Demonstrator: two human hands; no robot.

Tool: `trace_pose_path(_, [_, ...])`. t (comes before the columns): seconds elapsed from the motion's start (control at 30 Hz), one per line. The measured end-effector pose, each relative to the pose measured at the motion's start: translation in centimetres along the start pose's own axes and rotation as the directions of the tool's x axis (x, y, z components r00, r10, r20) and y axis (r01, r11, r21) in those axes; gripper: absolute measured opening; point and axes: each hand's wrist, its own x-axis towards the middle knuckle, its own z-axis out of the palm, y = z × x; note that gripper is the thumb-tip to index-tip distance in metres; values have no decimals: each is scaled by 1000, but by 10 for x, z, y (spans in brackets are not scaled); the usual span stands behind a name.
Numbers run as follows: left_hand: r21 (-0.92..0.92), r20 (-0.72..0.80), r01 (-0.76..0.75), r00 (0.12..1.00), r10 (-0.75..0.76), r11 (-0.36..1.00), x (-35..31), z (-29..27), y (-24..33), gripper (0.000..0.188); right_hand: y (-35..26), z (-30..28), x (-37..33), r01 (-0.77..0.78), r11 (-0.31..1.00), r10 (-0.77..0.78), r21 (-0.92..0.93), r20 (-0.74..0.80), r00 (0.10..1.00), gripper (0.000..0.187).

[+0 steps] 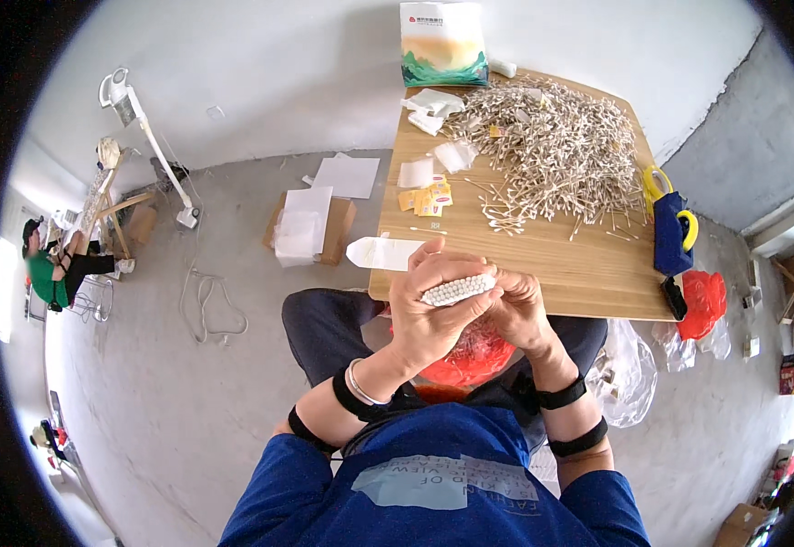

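My left hand (429, 305) is wrapped round a tight bundle of cotton swabs (459, 290), their white tips facing up toward me. Against the bundle's right end press the fingers of my right hand (517, 310). Both hands are above the near edge of the wooden table (543, 273). Just left of them a white flat strip with a pointed end (381, 252) juts past the table's edge. A big heap of loose cotton swabs (561, 150) covers the far right part of the table. Small yellow packets or cards (427, 198) lie nearer, beside clear plastic sleeves (417, 173).
A blue tape dispenser with yellow rolls (672, 232) stands at the table's right edge. A printed bag (443, 46) is at the back. Below my hands hangs a red plastic bag (465, 360). A cardboard box with papers (333, 228) sits on the floor; another person (55, 269) sits far left.
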Motion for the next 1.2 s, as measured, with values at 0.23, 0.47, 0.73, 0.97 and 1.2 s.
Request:
trace_pose_path(0.23, [70, 34, -9, 999, 7, 998, 1, 1, 4, 22, -6, 1, -1, -29, 987, 28, -160, -11, 1000, 28])
trace_pose_path(0.47, [40, 53, -39, 998, 37, 998, 3, 4, 10, 28, 1, -3, -5, 44, 995, -40, -90, 51, 998, 35])
trace_pose_path(0.73, [46, 99, -150, 984, 145, 988, 2, -1, 8, 28, 0, -9, -7, 35, 998, -29, -61, 102, 994, 45])
trace_pose_path(0.97, [14, 126, -143, 982, 140, 990, 4, -2, 6, 30, -3, -8, -6, 44, 999, -42, -22, 99, 994, 41])
trace_pose_path(1.2, [-14, 134, -183, 974, 183, 983, 4, -9, -2, 34, -8, -5, -2, 82, 997, -83, 13, 49, 995, 23])
